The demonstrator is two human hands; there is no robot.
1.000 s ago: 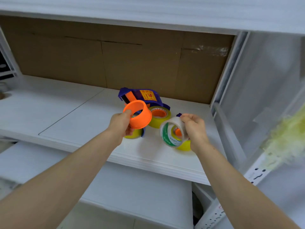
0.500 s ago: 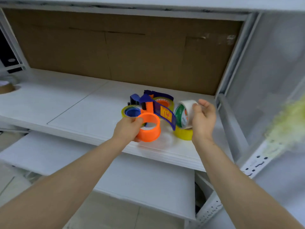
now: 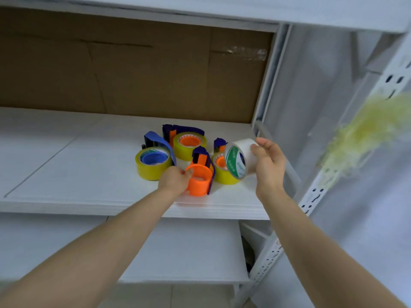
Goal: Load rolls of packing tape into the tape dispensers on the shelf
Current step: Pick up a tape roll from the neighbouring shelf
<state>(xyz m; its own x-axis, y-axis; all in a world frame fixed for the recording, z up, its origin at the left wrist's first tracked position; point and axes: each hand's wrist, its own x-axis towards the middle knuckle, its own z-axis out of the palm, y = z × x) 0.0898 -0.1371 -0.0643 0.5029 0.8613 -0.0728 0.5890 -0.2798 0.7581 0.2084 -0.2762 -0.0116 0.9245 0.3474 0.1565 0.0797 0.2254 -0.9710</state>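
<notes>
seating the white roll on the bare orange hub

the white tape roll (image 3: 239, 160), green label facing left, sits just right of centre in the frame. it is tipped on edge above the shelf (image 3: 66, 167), with the right hand (image 3: 268, 165) curled round its outer face. just left and below it stands the empty dispenser (image 3: 200, 155). its orange hub (image 3: 198, 185) opens upward and the left hand (image 3: 175, 180) grips the hub's side.

to my eye the job now is to lay the roll flat, centre its core over the hub and push down evenly, with the left hand pinning the dispenser against skidding.

loaded ones crowd in: the blue-hubbed dispenser (image 3: 153, 163) at centre left, the rear dispenser (image 3: 189, 141) above it, and a third dispenser (image 3: 224, 177) right behind the roll. there's little room to swing. cardboard backing (image 3: 133, 74) fills the upper left.
</notes>
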